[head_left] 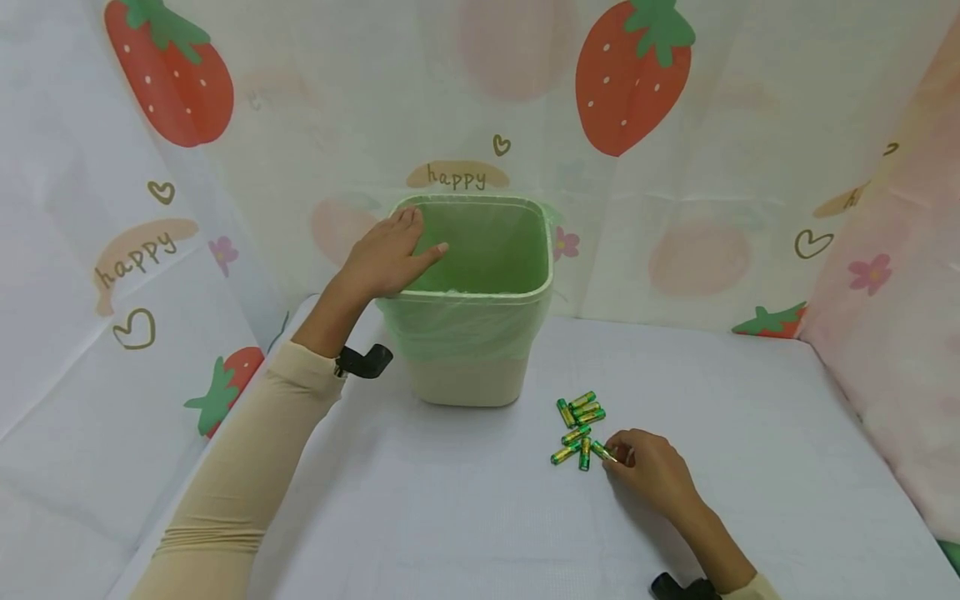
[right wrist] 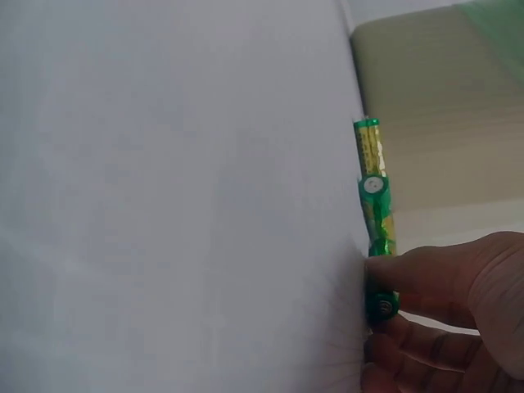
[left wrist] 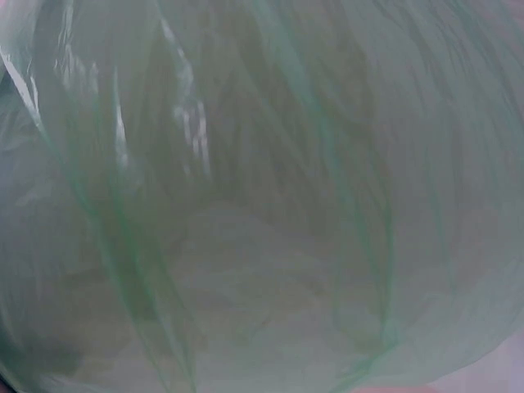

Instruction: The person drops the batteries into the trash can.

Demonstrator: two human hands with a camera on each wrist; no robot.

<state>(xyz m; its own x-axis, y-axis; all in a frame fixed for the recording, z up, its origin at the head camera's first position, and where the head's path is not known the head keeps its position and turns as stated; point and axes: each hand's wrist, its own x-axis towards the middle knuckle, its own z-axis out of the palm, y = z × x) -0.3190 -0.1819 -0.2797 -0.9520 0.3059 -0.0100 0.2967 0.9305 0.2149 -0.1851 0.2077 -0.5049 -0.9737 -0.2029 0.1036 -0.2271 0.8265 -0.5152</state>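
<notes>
A pale green bin (head_left: pixel 468 379) stands upright on the table, a thin green plastic bag (head_left: pixel 457 329) folded over its rim. On the bin's left rim lies my left hand (head_left: pixel 386 254), fingers extended and thumb apart. The bag (left wrist: pixel 246 205) fills the left wrist view and the hand's fingers are hidden there. My right hand (head_left: pixel 654 468) pinches the end of a green and gold battery (head_left: pixel 602 451) at the tabletop; in the right wrist view the battery's end (right wrist: pixel 383 306) shows between thumb and finger. Several more batteries (head_left: pixel 587 409) lie loosely grouped just left of it.
White cloth covers the table (head_left: pixel 450 517). A strawberry-printed sheet (head_left: pixel 675 208) hangs behind the bin and along both sides. Black wrist cameras show at the left cuff (head_left: pixel 365 361) and the right cuff (head_left: pixel 678 587).
</notes>
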